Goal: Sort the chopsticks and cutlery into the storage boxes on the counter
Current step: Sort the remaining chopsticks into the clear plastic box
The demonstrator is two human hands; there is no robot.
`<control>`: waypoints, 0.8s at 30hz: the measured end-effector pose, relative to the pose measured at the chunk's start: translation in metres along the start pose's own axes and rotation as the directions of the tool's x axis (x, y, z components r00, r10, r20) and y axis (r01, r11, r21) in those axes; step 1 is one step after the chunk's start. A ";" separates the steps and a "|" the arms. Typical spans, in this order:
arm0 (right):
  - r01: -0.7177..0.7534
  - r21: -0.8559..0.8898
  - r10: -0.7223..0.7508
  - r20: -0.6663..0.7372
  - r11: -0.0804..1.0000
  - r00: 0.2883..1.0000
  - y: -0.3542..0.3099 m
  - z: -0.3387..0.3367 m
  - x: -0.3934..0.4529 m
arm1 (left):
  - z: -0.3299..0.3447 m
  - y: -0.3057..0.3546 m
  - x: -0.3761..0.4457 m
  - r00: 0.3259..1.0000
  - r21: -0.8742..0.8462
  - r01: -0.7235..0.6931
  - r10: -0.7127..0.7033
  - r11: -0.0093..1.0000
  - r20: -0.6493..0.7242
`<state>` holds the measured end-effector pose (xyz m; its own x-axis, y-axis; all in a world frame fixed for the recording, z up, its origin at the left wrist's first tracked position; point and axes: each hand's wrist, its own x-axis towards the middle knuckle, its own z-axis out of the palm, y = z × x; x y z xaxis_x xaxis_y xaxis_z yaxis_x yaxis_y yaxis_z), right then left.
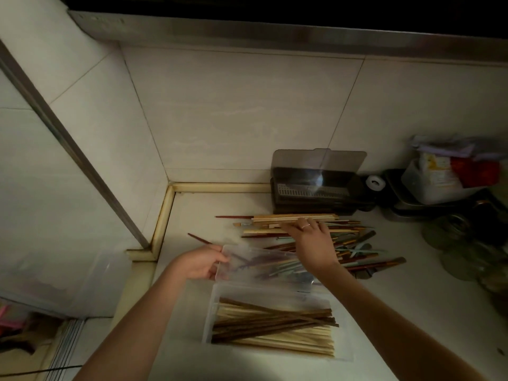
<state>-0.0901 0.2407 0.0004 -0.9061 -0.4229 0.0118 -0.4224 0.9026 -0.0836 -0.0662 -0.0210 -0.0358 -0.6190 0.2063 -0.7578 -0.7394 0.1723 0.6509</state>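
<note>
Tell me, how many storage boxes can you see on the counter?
3. A clear box of chopsticks nearest; another clear box just behind it, held by the left hand; a dark lidded box against the wall. Others may be hidden.

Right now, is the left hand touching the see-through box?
Touching. The head view shows the left hand with fingers curled over the corner of the clear box, gripping its rim.
</note>
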 end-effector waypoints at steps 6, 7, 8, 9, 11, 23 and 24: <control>0.205 0.332 -0.133 -0.226 0.921 0.965 -0.022 0.015 -0.074 | 0.002 -0.003 0.001 0.999 -0.017 -0.026 0.025 1.000 -0.036; 0.204 0.354 -0.143 -0.193 0.913 0.971 -0.026 0.020 -0.085 | 0.004 -0.003 0.000 0.998 -0.008 -0.032 0.032 0.999 -0.045; 0.203 0.361 -0.156 -0.155 0.910 0.975 -0.028 0.025 -0.095 | 0.004 -0.003 0.000 0.998 -0.002 -0.037 0.037 0.999 -0.057; 0.206 0.345 -0.171 -0.129 0.916 0.977 -0.030 0.030 -0.102 | 0.006 -0.003 -0.001 0.997 -0.005 -0.038 0.038 0.999 -0.068; 0.217 0.305 -0.195 -0.104 0.927 0.975 -0.034 0.033 -0.112 | 0.006 -0.004 0.000 0.996 -0.003 -0.038 0.038 0.999 -0.078; 0.130 0.472 -0.082 -0.121 0.872 0.989 -0.040 0.026 -0.111 | 0.001 -0.018 -0.001 0.995 -0.002 -0.006 0.006 1.000 -0.101; 0.120 0.478 -0.044 -0.167 0.870 0.985 -0.036 0.021 -0.103 | 0.001 -0.020 -0.001 0.995 0.000 0.002 -0.002 1.000 -0.100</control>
<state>0.0190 0.2502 -0.0191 -0.8781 -0.4427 0.1817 -0.4642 0.6959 -0.5479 -0.0507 -0.0238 -0.0474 -0.6409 0.1084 -0.7599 -0.7407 0.1728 0.6493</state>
